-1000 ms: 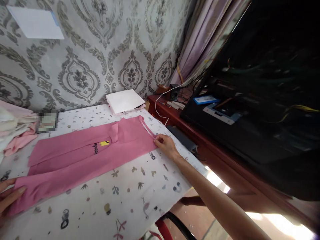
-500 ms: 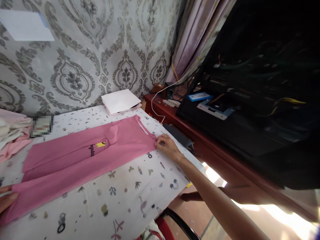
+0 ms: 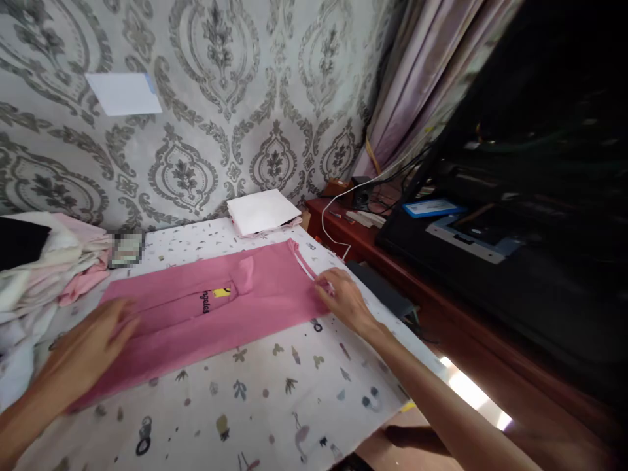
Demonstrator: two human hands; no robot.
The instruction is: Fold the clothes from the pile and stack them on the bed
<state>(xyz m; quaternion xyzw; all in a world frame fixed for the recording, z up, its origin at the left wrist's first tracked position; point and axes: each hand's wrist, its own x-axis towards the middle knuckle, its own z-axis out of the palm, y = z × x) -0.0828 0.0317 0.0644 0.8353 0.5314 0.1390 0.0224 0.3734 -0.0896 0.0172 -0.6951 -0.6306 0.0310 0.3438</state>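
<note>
A pink garment (image 3: 275,281) lies folded lengthwise on the patterned white cloth (image 3: 265,366), its white-edged neckline towards the right. Part of a dark print and a yellow patch show between its folded sides. My left hand (image 3: 93,347) is over the garment's left end, fingers apart and slightly blurred, holding nothing. At the neckline corner on the right, my right hand (image 3: 346,301) touches the fabric with its thumb and fingers apart.
Piled clothes (image 3: 53,275) lie at the left beside a blurred-out item (image 3: 126,250). A white flat item (image 3: 263,210) tops a stack near the wall. A red cabinet (image 3: 363,235) with cables and a large dark screen-like object (image 3: 490,275) stand at the right.
My left hand has let go of the garment's lower left corner and moved up and right over it. My right hand's fingers have opened. The view has shifted left.
</note>
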